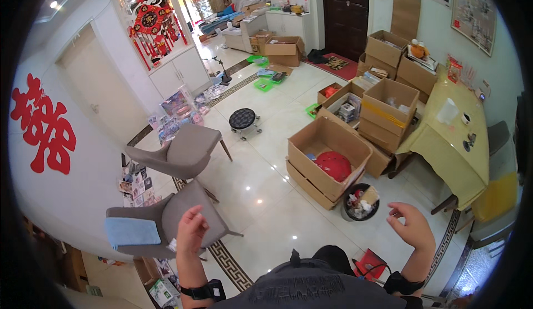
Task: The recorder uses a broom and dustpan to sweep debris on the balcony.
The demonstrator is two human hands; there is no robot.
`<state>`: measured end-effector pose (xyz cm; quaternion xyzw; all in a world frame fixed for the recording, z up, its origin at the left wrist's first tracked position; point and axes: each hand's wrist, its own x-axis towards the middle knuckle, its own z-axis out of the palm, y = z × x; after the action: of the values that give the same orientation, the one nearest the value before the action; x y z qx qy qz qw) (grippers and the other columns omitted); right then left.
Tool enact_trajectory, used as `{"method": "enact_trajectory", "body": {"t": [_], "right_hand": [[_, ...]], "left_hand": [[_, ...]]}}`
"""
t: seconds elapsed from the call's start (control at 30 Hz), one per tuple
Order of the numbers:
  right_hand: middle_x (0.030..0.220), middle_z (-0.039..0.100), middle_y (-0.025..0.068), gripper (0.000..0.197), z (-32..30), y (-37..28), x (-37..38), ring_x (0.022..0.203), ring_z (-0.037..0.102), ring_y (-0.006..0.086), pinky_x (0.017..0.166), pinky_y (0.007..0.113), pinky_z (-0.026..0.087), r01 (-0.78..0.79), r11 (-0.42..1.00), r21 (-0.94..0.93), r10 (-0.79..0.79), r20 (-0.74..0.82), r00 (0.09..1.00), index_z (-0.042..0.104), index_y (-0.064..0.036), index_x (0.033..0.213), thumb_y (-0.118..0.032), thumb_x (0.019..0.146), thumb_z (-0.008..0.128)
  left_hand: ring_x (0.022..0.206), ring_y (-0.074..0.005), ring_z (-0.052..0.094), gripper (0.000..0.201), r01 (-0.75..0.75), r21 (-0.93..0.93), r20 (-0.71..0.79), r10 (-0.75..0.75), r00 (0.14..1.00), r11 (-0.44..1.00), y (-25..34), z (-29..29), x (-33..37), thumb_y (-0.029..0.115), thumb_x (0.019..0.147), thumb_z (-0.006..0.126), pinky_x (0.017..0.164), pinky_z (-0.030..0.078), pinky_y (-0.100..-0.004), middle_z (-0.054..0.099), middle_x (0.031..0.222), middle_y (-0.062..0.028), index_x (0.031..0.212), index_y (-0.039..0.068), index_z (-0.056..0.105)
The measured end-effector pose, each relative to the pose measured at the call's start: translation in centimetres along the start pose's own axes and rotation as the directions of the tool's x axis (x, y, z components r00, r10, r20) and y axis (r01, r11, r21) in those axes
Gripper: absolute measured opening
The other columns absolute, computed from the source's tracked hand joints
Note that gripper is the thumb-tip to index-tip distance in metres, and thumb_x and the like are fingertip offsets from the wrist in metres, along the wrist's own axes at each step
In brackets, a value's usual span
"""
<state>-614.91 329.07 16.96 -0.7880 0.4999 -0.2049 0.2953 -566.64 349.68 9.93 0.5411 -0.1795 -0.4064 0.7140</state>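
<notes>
My left hand (192,228) is raised in front of the grey chair with a light blue cloth (132,232) over its back. Its fingers are loosely bent and a little apart, and no object shows in them. On the right, my right hand (412,224) is held up beside the black waste bin (355,215), which has crumpled paper and cardboard in it. A gap shows between its thumb and bent fingers, with nothing between them. Both wrists wear black bands. Beyond the bin stands an open cardboard box (302,173) with a round red thing (333,166) inside.
A second grey chair (191,145) and a low black wheeled stool (242,119) stand on the tiled floor. More cardboard boxes (387,123) are stacked by a table with a yellow cloth (444,148). Near my legs lies a red item (371,264). Photos and packets line the left wall.
</notes>
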Motion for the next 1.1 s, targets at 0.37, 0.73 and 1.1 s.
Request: {"method": "enact_trajectory", "body": {"t": [0.37, 0.73, 1.1], "right_hand": [[0.105, 0.059, 0.0161, 0.040, 22.7, -5.9, 30.3, 0.099, 0.056, 0.0262, 0.087, 0.033, 0.043, 0.212, 0.871, 0.443, -0.491, 0.791, 0.365, 0.052, -0.0018, 0.117, -0.030, 0.089, 0.048], [0.095, 0.060, 0.0162, 0.029, 40.1, -20.6, 56.8, 0.087, 0.058, 0.0282, 0.074, 0.037, 0.045, 0.435, 0.647, 0.626, -0.585, 0.773, -0.244, 0.056, -0.0009, 0.101, -0.025, 0.084, 0.055], [0.092, 0.058, 0.0115, 0.032, 37.2, -20.8, 79.1, 0.083, 0.057, 0.0217, 0.073, 0.033, 0.046, 0.244, 0.745, 0.620, -0.660, 0.737, 0.145, 0.053, -0.0011, 0.102, -0.026, 0.084, 0.059]], "left_hand": [[0.109, -0.0161, 0.044, 0.050, 0.151, 0.800, 0.494, -0.779, 0.386, 0.581, -3.9, 6.5, 19.1, 0.029, 0.093, 0.046, 0.093, 0.036, -0.0310, 0.050, 0.120, -0.0084, 0.135, 0.005, 0.034], [0.099, -0.0130, 0.050, 0.032, 0.183, 0.735, 0.416, -0.648, 0.638, 0.653, 2.2, 3.0, 40.3, 0.022, 0.090, 0.050, 0.087, 0.040, -0.0290, 0.055, 0.106, -0.0061, 0.116, 0.004, 0.053], [0.085, -0.0126, 0.052, 0.031, 0.102, 0.760, 0.535, -0.707, 0.463, 0.642, 7.3, 5.4, 72.1, 0.020, 0.082, 0.062, 0.075, 0.044, -0.0297, 0.060, 0.094, -0.0035, 0.109, 0.007, 0.054]]}}
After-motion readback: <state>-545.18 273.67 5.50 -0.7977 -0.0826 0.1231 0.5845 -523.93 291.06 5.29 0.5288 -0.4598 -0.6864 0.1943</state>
